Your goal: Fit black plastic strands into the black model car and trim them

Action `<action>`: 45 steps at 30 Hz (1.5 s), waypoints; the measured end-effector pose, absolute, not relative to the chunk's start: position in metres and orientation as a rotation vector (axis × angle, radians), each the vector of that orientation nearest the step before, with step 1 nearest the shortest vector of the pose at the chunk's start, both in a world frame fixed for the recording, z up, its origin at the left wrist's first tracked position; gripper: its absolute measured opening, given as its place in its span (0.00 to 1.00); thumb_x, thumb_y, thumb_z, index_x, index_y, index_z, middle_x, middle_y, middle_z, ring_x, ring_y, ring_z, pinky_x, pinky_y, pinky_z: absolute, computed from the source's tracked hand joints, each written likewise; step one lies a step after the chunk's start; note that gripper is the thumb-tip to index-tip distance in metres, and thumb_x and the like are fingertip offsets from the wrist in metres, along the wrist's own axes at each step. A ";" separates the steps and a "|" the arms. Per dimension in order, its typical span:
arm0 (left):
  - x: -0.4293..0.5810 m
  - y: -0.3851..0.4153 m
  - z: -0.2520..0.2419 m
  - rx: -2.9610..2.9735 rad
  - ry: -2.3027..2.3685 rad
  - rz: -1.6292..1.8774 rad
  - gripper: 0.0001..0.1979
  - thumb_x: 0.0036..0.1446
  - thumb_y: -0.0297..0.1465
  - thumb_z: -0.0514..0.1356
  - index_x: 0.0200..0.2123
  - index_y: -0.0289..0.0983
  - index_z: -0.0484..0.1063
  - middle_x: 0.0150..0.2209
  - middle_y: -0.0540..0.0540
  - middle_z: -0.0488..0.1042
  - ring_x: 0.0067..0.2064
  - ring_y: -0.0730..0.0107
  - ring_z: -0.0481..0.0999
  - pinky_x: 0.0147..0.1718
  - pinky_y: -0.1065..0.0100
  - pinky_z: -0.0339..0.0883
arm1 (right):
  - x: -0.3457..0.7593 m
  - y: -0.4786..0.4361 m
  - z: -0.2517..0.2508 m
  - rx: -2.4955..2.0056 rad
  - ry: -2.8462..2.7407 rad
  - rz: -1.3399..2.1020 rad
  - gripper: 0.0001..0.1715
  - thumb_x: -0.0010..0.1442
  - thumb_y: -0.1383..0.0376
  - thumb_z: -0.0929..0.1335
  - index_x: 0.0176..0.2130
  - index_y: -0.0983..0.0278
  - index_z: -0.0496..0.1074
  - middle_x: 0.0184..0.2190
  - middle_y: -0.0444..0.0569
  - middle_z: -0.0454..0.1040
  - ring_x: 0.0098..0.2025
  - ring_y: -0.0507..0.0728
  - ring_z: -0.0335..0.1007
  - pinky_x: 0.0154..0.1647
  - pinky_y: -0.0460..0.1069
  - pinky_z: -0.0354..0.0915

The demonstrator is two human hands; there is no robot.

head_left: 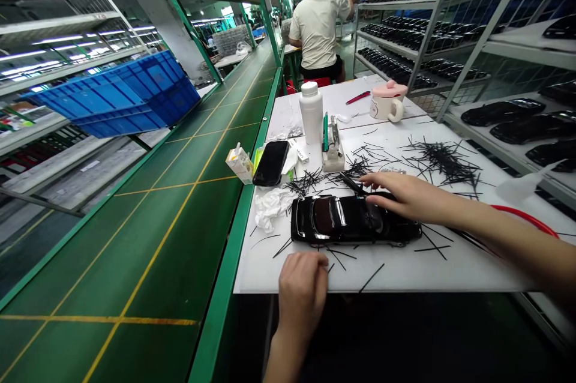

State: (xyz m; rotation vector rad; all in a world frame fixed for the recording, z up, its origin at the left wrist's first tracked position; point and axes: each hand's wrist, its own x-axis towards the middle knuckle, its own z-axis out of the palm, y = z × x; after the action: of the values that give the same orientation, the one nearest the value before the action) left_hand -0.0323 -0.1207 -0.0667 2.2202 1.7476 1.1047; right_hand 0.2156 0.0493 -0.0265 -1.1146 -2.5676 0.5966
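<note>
A glossy black model car (355,221) lies lengthwise across the white table near its front edge. My right hand (396,194) reaches over the car's far side, its thumb and a finger on either side of a slim black pen-like tool (352,183). My left hand (302,284) rests at the table's front edge, just before the car, with its fingers curled in; the palm side is hidden, so anything inside it is out of sight. Thin black strips (443,164) lie in piles behind the car and loose around it.
Behind the car stand a white bottle (311,113), a small holder (333,158) with tools, and a lidded mug (387,101). A phone (271,162), crumpled tissue (272,209) and small carton (240,164) are left. A green conveyor (180,239) runs alongside; racks (504,47) of black cars flank the right. A person (317,29) sits ahead.
</note>
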 end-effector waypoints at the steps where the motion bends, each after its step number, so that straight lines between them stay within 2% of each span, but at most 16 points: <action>1: -0.037 -0.123 -0.065 2.193 1.800 1.100 0.10 0.61 0.19 0.52 0.37 0.38 0.69 0.33 0.48 0.73 0.37 0.65 0.71 0.38 0.64 0.65 | 0.216 0.049 -0.026 -1.148 -2.577 0.648 0.33 0.68 0.46 0.58 0.59 0.65 0.66 0.54 0.59 0.73 0.54 0.66 0.71 0.52 0.61 0.68; 4: -0.043 -0.129 -0.055 2.054 1.837 1.060 0.10 0.63 0.23 0.52 0.42 0.40 0.72 0.38 0.45 0.74 0.44 0.62 0.74 0.43 0.60 0.69 | 0.215 0.049 -0.025 -1.224 -2.572 0.776 0.35 0.68 0.45 0.57 0.61 0.64 0.64 0.54 0.58 0.74 0.54 0.66 0.72 0.52 0.61 0.68; 8: -0.040 -0.138 -0.040 1.737 1.666 0.805 0.13 0.65 0.32 0.54 0.52 0.42 0.68 0.51 0.42 0.74 0.52 0.60 0.76 0.51 0.55 0.73 | 0.216 0.045 -0.020 -1.270 -2.497 0.925 0.37 0.68 0.45 0.57 0.67 0.62 0.56 0.53 0.56 0.75 0.52 0.64 0.73 0.52 0.61 0.68; 13: -0.040 -0.145 -0.040 1.461 1.340 0.680 0.30 0.66 0.41 0.56 0.68 0.50 0.50 0.70 0.43 0.53 0.68 0.55 0.61 0.64 0.49 0.60 | 0.229 0.028 -0.011 -1.352 -2.447 1.069 0.41 0.66 0.42 0.58 0.70 0.56 0.49 0.57 0.54 0.72 0.57 0.65 0.70 0.57 0.62 0.65; 16: -0.041 -0.139 -0.047 1.294 1.232 0.830 0.30 0.67 0.42 0.55 0.68 0.50 0.48 0.70 0.43 0.52 0.70 0.57 0.56 0.67 0.50 0.53 | 0.248 0.012 -0.010 -1.384 -2.417 1.184 0.41 0.65 0.41 0.59 0.71 0.47 0.45 0.59 0.49 0.71 0.59 0.64 0.68 0.59 0.62 0.64; 20: -0.038 -0.114 -0.048 1.236 1.304 0.895 0.28 0.65 0.43 0.57 0.65 0.45 0.54 0.67 0.39 0.59 0.67 0.55 0.61 0.66 0.49 0.57 | 0.274 -0.017 -0.018 -1.371 -2.290 1.437 0.38 0.66 0.44 0.62 0.70 0.40 0.46 0.63 0.44 0.66 0.61 0.63 0.67 0.60 0.59 0.65; 24: -0.031 -0.076 -0.037 1.221 1.339 0.876 0.25 0.63 0.42 0.59 0.59 0.40 0.61 0.63 0.37 0.65 0.62 0.57 0.69 0.64 0.54 0.62 | 0.289 -0.053 -0.036 -1.326 -1.998 1.678 0.36 0.65 0.48 0.65 0.69 0.44 0.54 0.66 0.47 0.62 0.63 0.66 0.64 0.63 0.59 0.62; 28: -0.016 -0.037 -0.029 1.266 1.285 0.938 0.22 0.62 0.40 0.59 0.56 0.38 0.63 0.63 0.38 0.66 0.61 0.60 0.70 0.60 0.59 0.67 | 0.291 -0.083 -0.050 -1.137 -1.595 1.945 0.33 0.69 0.52 0.62 0.69 0.48 0.54 0.68 0.49 0.57 0.67 0.64 0.59 0.67 0.59 0.57; 32: -0.003 -0.011 -0.026 1.373 1.243 0.950 0.21 0.63 0.38 0.57 0.57 0.39 0.64 0.61 0.39 0.69 0.61 0.59 0.71 0.58 0.59 0.69 | 0.274 -0.095 -0.044 -0.894 -1.556 2.059 0.32 0.69 0.55 0.64 0.69 0.52 0.57 0.73 0.48 0.41 0.72 0.62 0.46 0.70 0.57 0.50; 35: -0.002 -0.009 -0.021 1.509 1.333 0.939 0.21 0.65 0.38 0.56 0.59 0.39 0.63 0.62 0.39 0.67 0.64 0.57 0.67 0.62 0.54 0.63 | 0.252 -0.089 -0.024 -0.795 -1.623 2.173 0.38 0.66 0.51 0.66 0.70 0.57 0.56 0.74 0.52 0.31 0.72 0.64 0.42 0.70 0.58 0.47; 37: -0.005 -0.020 -0.018 1.692 1.455 0.882 0.23 0.65 0.40 0.55 0.61 0.42 0.62 0.65 0.39 0.62 0.67 0.53 0.61 0.65 0.46 0.56 | 0.243 -0.082 -0.009 -0.761 -1.710 2.174 0.40 0.64 0.49 0.68 0.69 0.59 0.58 0.73 0.54 0.35 0.71 0.65 0.47 0.69 0.58 0.51; 39: -0.009 -0.039 -0.015 1.960 1.516 0.759 0.28 0.63 0.40 0.58 0.65 0.45 0.58 0.69 0.38 0.55 0.71 0.46 0.51 0.65 0.36 0.50 | 0.244 -0.073 0.003 -0.755 -1.825 2.080 0.33 0.65 0.49 0.66 0.62 0.62 0.69 0.68 0.58 0.58 0.65 0.65 0.62 0.63 0.56 0.62; 41: -0.014 -0.062 -0.018 2.206 1.492 0.573 0.38 0.58 0.37 0.64 0.68 0.49 0.51 0.72 0.39 0.45 0.72 0.39 0.41 0.62 0.29 0.46 | 0.256 -0.064 0.006 -0.867 -1.848 1.921 0.28 0.67 0.48 0.63 0.51 0.64 0.78 0.48 0.58 0.78 0.47 0.62 0.78 0.48 0.53 0.73; 42: -0.017 -0.073 -0.021 2.286 1.488 0.485 0.43 0.55 0.35 0.66 0.69 0.51 0.48 0.72 0.39 0.43 0.72 0.37 0.39 0.61 0.26 0.45 | 0.265 -0.058 0.002 -1.007 -1.826 1.775 0.27 0.67 0.47 0.62 0.47 0.63 0.78 0.39 0.55 0.80 0.37 0.60 0.79 0.39 0.52 0.74; 43: -0.019 -0.083 -0.025 2.323 1.512 0.419 0.45 0.54 0.33 0.67 0.69 0.51 0.46 0.72 0.39 0.41 0.72 0.36 0.39 0.61 0.26 0.45 | 0.274 -0.052 -0.005 -1.195 -1.810 1.564 0.27 0.67 0.46 0.61 0.45 0.61 0.78 0.36 0.53 0.80 0.32 0.59 0.77 0.33 0.52 0.73; 45: -0.024 -0.100 -0.036 2.285 1.624 0.390 0.47 0.54 0.32 0.66 0.70 0.51 0.44 0.72 0.37 0.42 0.71 0.36 0.44 0.60 0.28 0.51 | 0.291 -0.040 -0.026 -1.577 -1.845 0.915 0.25 0.64 0.45 0.63 0.47 0.58 0.76 0.41 0.54 0.79 0.38 0.65 0.76 0.34 0.57 0.72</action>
State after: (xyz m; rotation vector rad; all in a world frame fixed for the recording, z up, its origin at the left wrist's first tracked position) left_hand -0.0244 -0.1003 -0.0362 2.2853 1.6244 0.3899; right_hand 0.2913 -0.0402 -0.0263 -1.5769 -1.8448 0.9155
